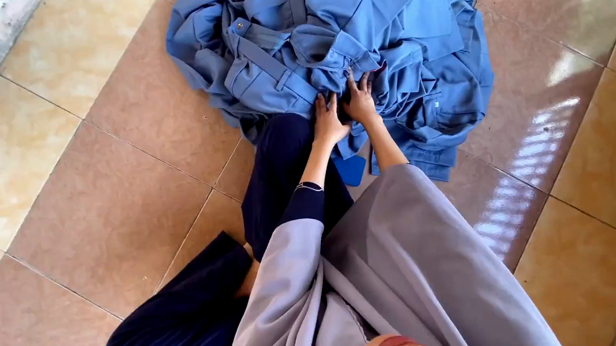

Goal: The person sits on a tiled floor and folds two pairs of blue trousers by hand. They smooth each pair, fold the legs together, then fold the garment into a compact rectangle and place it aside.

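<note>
Hands meet at the near edge of a heaped pile of blue cotton work shirts (355, 33) on the glossy tan tiled floor (100, 208). Our left hand (329, 121) lies flat on the cloth, fingers spread and holding nothing. Just beside it, our right hand (360, 100) presses its fingertips into a fold; we cannot tell whether it pinches the fabric. Below both wrists, a small blue cloth piece (350, 169) rests beside our dark navy trouser leg (278, 176).
</note>
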